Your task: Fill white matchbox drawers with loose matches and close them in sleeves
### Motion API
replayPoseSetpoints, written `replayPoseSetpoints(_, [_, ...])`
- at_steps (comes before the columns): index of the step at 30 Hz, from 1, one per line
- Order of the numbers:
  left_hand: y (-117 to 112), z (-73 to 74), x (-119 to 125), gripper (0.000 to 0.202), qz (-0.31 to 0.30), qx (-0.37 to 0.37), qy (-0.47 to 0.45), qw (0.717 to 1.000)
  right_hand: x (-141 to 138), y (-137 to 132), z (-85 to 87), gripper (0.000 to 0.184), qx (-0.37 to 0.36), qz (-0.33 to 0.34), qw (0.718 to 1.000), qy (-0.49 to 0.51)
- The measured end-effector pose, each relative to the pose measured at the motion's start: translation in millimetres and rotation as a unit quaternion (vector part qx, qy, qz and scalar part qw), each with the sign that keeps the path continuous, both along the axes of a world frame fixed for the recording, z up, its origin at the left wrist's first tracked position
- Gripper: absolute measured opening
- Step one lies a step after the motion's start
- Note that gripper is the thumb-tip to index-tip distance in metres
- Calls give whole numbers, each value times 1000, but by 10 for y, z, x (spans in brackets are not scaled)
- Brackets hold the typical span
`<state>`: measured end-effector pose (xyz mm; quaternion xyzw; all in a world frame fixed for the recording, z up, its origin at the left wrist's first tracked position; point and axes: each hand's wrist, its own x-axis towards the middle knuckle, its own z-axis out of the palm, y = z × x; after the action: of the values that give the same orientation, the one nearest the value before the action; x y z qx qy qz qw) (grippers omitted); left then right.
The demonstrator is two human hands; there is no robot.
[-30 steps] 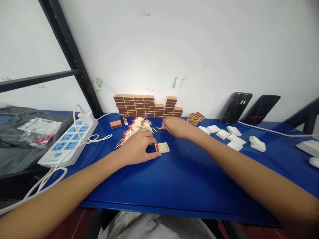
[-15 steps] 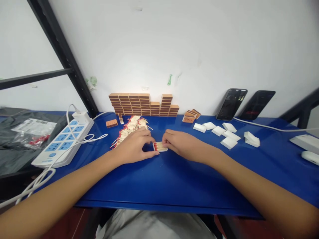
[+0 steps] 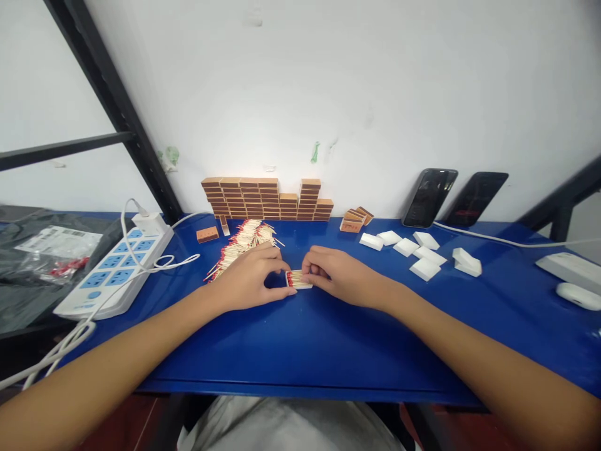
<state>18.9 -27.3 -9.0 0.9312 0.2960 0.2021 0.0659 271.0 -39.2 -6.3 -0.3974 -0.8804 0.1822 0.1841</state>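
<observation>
A small white matchbox tray (image 3: 298,279) with red-tipped matches in it lies on the blue table (image 3: 328,338). My left hand (image 3: 248,279) curls round the tray's left end, thumb and fingers pinching it. My right hand (image 3: 335,275) is closed at the tray's right side, fingertips pressing on the matches inside. A loose pile of matches (image 3: 241,241) lies just behind my left hand.
Stacked brown matchboxes (image 3: 267,199) line the wall, with a few more boxes (image 3: 354,219) to the right. Several white empty trays (image 3: 417,250) lie at right. Two phones (image 3: 427,197) lean on the wall. A power strip (image 3: 115,272) and cables sit left; a white mouse (image 3: 577,295) far right.
My right hand came back from near the match pile to the tray and now presses on the matches in it. My left hand stayed on the tray.
</observation>
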Motion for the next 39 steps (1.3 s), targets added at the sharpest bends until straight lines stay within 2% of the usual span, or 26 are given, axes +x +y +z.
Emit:
replayPoseSetpoints(4, [9, -8, -8, 32, -2, -6, 1, 1000, 50, 91, 13, 11, 24, -30, 999, 18])
replayPoseSetpoints(7, [10, -9, -9, 33, 0, -8, 0, 1000, 256, 304, 14, 17, 86, -127, 988, 22])
replayPoseSetpoints(9, [7, -4, -11, 33, 0, -10, 0, 1000, 484, 492, -3, 15, 148, -201, 968, 18])
replayPoseSetpoints(11, [2, 4, -14, 33, 2, -13, 0, 1000, 742, 676, -32, 13, 202, -242, 949, 7])
replayPoseSetpoints(15, [-4, 19, -23, 32, 7, -23, 1, 1000, 1134, 925, -103, 18, 228, -216, 949, -35])
replayPoseSetpoints(18, [-3, 19, -27, 32, 5, -22, 2, 1000, 1222, 984, -142, 18, 212, -199, 956, -39])
replayPoseSetpoints(24, [6, 11, -27, 33, 9, -22, -2, 1000, 1196, 989, -184, 18, 201, -196, 959, -21])
replayPoseSetpoints(30, [12, 15, -42, 33, 9, -17, 2, 1000, 1186, 995, -187, 17, 165, -227, 960, 13])
replayPoseSetpoints(33, [23, 2, -58, 33, 13, -13, -1, 1000, 1137, 963, -149, 14, 168, -193, 966, -27])
replayPoseSetpoints(39, [55, -28, -64, 34, 30, -1, -10, 1000, 998, 919, -175, 29, 177, -148, 973, -33])
